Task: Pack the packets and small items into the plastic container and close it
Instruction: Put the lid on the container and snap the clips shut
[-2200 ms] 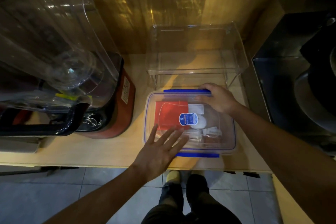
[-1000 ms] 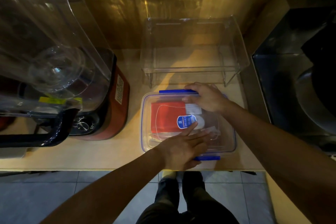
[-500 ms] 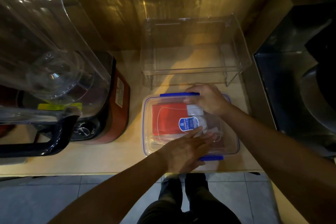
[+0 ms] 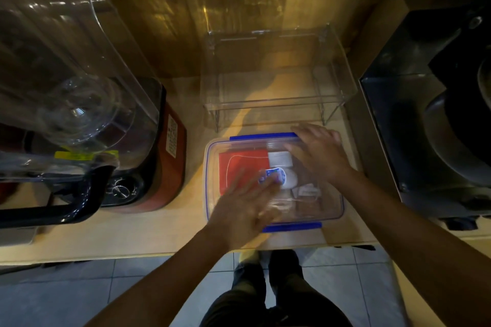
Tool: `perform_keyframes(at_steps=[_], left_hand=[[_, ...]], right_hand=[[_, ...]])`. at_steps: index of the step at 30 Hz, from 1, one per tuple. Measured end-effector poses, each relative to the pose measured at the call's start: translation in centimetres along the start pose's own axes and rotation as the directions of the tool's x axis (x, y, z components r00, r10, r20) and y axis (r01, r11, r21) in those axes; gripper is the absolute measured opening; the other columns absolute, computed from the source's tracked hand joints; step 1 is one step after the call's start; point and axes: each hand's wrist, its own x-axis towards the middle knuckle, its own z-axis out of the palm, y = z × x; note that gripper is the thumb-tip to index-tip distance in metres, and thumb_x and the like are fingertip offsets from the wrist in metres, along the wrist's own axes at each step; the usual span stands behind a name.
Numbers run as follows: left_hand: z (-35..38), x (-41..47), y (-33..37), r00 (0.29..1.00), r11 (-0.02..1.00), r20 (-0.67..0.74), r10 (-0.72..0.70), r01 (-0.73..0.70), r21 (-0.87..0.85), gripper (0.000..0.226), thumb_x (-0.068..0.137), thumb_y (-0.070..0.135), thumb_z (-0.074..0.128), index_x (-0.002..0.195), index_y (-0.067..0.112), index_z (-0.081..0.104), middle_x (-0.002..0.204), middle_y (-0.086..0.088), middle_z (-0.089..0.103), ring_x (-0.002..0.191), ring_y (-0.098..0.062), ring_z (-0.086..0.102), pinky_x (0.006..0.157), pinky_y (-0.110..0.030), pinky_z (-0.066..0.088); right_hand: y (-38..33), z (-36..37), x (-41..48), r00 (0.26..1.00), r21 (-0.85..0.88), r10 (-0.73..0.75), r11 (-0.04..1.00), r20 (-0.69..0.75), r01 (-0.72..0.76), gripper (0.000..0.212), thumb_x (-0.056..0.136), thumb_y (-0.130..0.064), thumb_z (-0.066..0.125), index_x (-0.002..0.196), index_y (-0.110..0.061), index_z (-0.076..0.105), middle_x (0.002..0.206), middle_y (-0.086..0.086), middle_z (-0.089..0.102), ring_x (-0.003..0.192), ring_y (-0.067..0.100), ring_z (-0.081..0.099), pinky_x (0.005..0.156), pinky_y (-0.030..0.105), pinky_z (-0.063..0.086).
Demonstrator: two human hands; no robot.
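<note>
The left hand (image 4: 243,211), which a moment ago lay over the near blue clip, has slid a little forward, and its spread fingers (image 4: 261,186) now lie flat on the clear lid, their tips over the blue oval label (image 4: 273,175). The right hand (image 4: 317,152) has also left its curled hold at the far blue clip (image 4: 263,137) and now lies open and flat on the far right part of the lid. Neither hand grips anything; both only press with the palm down. I judge that the lid is being pushed down evenly and that the clips are not yet locked. The clear rectangular plastic container with blue clips (image 4: 210,194) stands on the pale wooden counter (image 4: 159,228), directly under both palms. Inside it, under the fingers, a red flat packet (image 4: 239,162) and some small white items (image 4: 279,158) are already packed. Both forearms come in from the near edge and meet over the box.
</note>
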Motion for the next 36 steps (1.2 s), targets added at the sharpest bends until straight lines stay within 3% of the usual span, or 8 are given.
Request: perform_keyframes(at_steps=[5,8,11,18,23,28,34,36], left_hand=[[0.6,-3.4,-2.7,0.754,0.755,-0.037,-0.656,0.654,-0.042,0.07,0.085,0.067,0.004,0.146,0.036,-0.011,0.153,0.007,-0.017,0.144,-0.015,-0.014,0.115,-0.041,-0.012],[0.3,-3.7,-2.6,0.506,0.316,0.161,-0.848,0.724,-0.613,0.08,0.087,0.062,0.041,0.149,0.024,0.009,0.159,-0.008,0.016,0.143,-0.024,0.025,0.115,-0.043,0.024],[-0.1,-3.6,-2.3,0.43,-0.137,0.411,-0.804,0.539,-0.831,0.049,0.083,0.041,0.064,0.123,0.015,0.052,0.118,-0.008,0.066,0.086,-0.007,0.069,0.061,-0.018,0.055],[-3.3,-3.8,-3.6,0.423,-0.143,0.407,-0.81,0.531,-0.836,0.021,0.078,0.028,0.073,0.064,0.013,0.067,0.047,0.006,0.066,0.049,-0.011,0.061,0.048,-0.021,0.046],[-9.2,-4.2,-3.4,0.528,-0.07,0.353,-0.772,0.483,-0.873,0.028,0.078,0.033,0.067,0.08,0.005,0.072,0.07,-0.012,0.07,0.07,-0.026,0.059,0.07,-0.038,0.043],[-15.5,-1.8,-2.2,0.663,-0.111,0.258,-0.703,0.255,-0.96,0.021,0.08,0.022,0.062,0.083,0.003,0.069,0.065,-0.012,0.073,0.057,-0.02,0.07,0.048,-0.026,0.054],[-20.2,5.0,-4.6,0.66,0.151,-0.039,-0.75,0.114,-0.982,0.032,0.079,0.03,0.064,0.092,0.002,0.073,0.086,-0.018,0.075,0.078,-0.029,0.072,0.069,-0.035,0.057],[-20.7,7.4,-5.8,0.641,0.143,-0.05,-0.766,0.094,-0.985,0.026,0.079,0.026,0.063,0.089,0.004,0.072,0.075,-0.01,0.076,0.069,-0.023,0.074,0.057,-0.028,0.057]], right_hand=[[2.8,-0.4,-3.9,0.967,0.459,0.243,0.852,0.077,-0.25,0.043,0.092,-0.041,0.051,0.132,-0.027,0.046,0.143,0.011,0.043,0.13,0.029,0.042,0.105,0.055,0.038],[2.3,0.0,-5.9,0.933,0.701,0.337,0.636,0.123,-0.322,0.015,0.091,-0.04,0.053,0.096,-0.029,0.062,0.102,0.007,0.068,0.091,0.021,0.068,0.08,0.048,0.057],[2.0,0.6,-6.9,0.898,0.74,0.421,0.564,0.125,-0.367,0.019,0.088,-0.043,0.055,0.091,-0.026,0.062,0.089,0.001,0.07,0.072,0.012,0.069,0.06,0.031,0.056],[1.6,-1.7,-7.4,0.869,0.779,0.47,0.483,0.154,-0.399,0.013,0.086,-0.037,0.06,0.093,-0.027,0.062,0.082,-0.003,0.068,0.071,0.012,0.067,0.052,0.022,0.049],[0.6,-7.1,-7.9,0.891,0.847,0.43,0.412,0.145,-0.337,0.019,0.085,-0.027,0.063,0.101,-0.017,0.066,0.087,0.005,0.072,0.078,0.021,0.071,0.062,0.033,0.057],[-1.0,-13.7,-7.0,0.942,0.923,0.335,0.363,-0.003,-0.126,0.017,0.088,-0.02,0.06,0.104,-0.016,0.066,0.086,0.005,0.074,0.073,0.016,0.073,0.051,0.02,0.057],[-2.9,-18.5,-0.2,0.929,0.932,0.332,0.36,-0.163,0.035,0.024,0.084,-0.018,0.065,0.107,-0.011,0.062,0.087,0.004,0.069,0.066,0.01,0.07,0.049,0.018,0.054],[-3.2,-19.2,2.2,0.938,0.929,0.305,0.368,-0.167,0.046,0.027,0.083,-0.02,0.066,0.109,-0.016,0.06,0.093,0.002,0.069,0.07,0.008,0.071,0.051,0.018,0.054]])
